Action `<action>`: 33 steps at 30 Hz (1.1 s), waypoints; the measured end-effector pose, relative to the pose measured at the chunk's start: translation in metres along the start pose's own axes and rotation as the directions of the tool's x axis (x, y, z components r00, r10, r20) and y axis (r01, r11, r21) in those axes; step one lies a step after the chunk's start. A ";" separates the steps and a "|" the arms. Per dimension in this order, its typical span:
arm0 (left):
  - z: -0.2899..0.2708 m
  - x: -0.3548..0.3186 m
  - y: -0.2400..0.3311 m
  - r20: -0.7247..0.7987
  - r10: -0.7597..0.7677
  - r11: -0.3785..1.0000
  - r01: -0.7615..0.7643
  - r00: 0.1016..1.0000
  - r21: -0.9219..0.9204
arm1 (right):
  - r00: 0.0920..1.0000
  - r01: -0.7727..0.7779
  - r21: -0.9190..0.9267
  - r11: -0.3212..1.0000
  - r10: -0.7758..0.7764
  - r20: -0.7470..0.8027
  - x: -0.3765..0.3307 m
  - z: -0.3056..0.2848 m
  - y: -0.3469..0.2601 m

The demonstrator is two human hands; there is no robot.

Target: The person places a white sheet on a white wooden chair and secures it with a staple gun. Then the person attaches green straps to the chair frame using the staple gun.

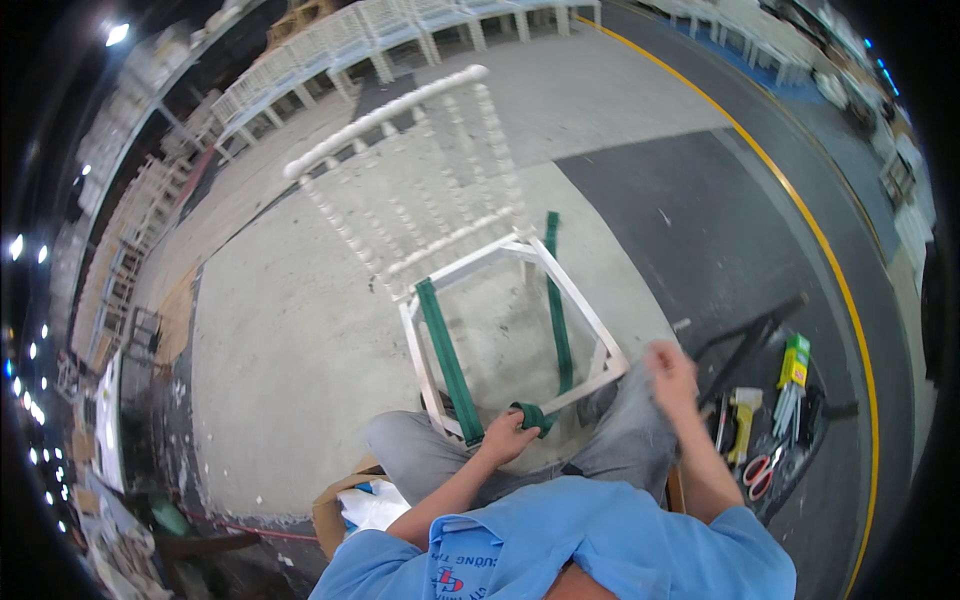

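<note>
A white chair frame (590,325) with a turned spindle back and an open seat stands in front of my knees. One green webbing strap (447,350) runs along the left side of the seat opening, from the back rail to the front rail. Another length of green strap (556,320) hangs down through the right part of the opening. My left hand (507,438) is closed on the folded green strap at the front rail. Smeared by motion, my right hand (668,378) is off the frame's front right corner, above my right knee; its fingers cannot be made out.
A dark stand (770,460) at my right carries red-handled scissors (764,474), a yellow and white tool (742,425) and a green-yellow packet (794,362) with grey sticks. A cardboard box (328,510) sits by my left side. Rows of white chairs (400,30) line the back.
</note>
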State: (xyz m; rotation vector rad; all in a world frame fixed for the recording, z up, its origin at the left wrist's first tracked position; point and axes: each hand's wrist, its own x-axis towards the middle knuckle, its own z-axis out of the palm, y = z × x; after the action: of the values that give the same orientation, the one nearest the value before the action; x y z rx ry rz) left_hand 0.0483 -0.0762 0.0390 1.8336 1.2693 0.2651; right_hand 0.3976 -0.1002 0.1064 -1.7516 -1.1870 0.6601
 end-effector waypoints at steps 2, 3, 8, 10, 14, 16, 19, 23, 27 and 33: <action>-0.010 -0.003 0.017 -0.041 -0.007 0.963 -0.004 0.999 -0.268 | 0.890 -0.062 0.131 0.989 -0.005 0.457 0.001 0.047 -0.014; -0.024 -0.004 0.058 -0.009 -0.094 0.847 0.075 0.996 -0.526 | 0.789 -0.042 0.120 0.992 -0.041 0.614 -0.002 0.062 -0.021; -0.104 -0.011 0.103 -0.330 0.073 0.758 -0.268 0.941 -0.594 | 0.535 -0.190 0.230 0.955 -0.095 0.839 -0.033 0.108 -0.064; -0.125 -0.010 0.103 -0.399 0.005 0.742 -0.271 0.917 -0.614 | 0.534 -0.169 0.132 0.977 -0.022 0.845 -0.042 0.102 -0.079; -0.114 -0.005 0.094 -0.425 -0.165 0.572 -0.265 0.890 -0.776 | 0.273 -0.545 0.089 0.834 0.076 0.959 -0.081 0.075 -0.074; -0.093 -0.005 0.098 -0.316 -0.140 0.580 -0.181 0.938 -0.794 | 0.245 -0.143 -0.125 0.982 0.157 0.957 -0.073 0.063 -0.060; -0.044 -0.014 0.094 -0.314 -0.040 0.635 -0.219 0.948 -0.741 | 0.618 -0.285 0.173 0.943 0.043 0.785 -0.052 0.062 -0.068; -0.025 -0.024 0.101 -0.215 0.029 0.859 -0.134 0.976 -0.494 | 0.705 -0.432 0.468 0.771 -0.035 0.709 -0.025 0.069 -0.103; -0.023 -0.026 0.100 -0.250 0.017 0.701 -0.190 0.968 -0.687 | 0.789 -0.269 0.492 0.828 -0.103 0.605 -0.026 0.083 -0.101; -0.048 -0.010 0.109 -0.155 -0.207 0.582 -0.006 0.966 -0.813 | 0.843 0.059 0.170 0.984 -0.140 0.520 -0.021 0.081 -0.097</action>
State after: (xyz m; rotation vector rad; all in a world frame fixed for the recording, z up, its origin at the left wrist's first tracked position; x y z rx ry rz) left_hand 0.0868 -0.0710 0.1526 0.9290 1.1155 0.8740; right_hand 0.2812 -0.0754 0.1537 -1.4059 -1.5431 1.1901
